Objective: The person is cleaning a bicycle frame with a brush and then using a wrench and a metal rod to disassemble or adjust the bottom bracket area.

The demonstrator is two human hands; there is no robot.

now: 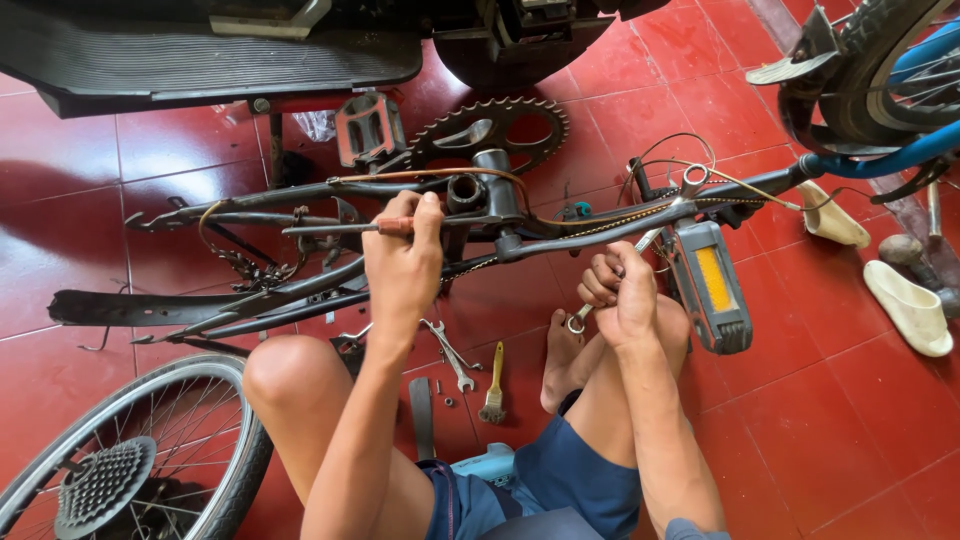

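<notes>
While the bicycle frame (560, 225) is lying stripped on its side across the red tiled floor (820, 400), both hands are working at its middle, around the crank hub (468, 192). The left hand (402, 262) is clenching the reddish handle of a screwdriver (340, 228), whose thin shaft is running level and pointing away from the hub, along the frame's rear tubes, so its long axis is lying nearly parallel to the frame. The right hand (622, 292) is sitting on the other side of the hub, lower and nearer the body, closing around a spanner (610, 290); the spanner is slanting up towards the frame tube just beside the yellow-reflector pedal (712, 285), with its ring end poking out below the fist. Of the two, the left hand is the nearer to the hub, almost touching the tubes beside it. The toothed chainring (490, 130) is standing just behind the hub. Loose wrenches (450, 355) and a small brush (494, 385) are lying on the floor below the hub, between the person's knees, and a detached wheel (130, 455) is resting well off from the hub, by the left knee.
</notes>
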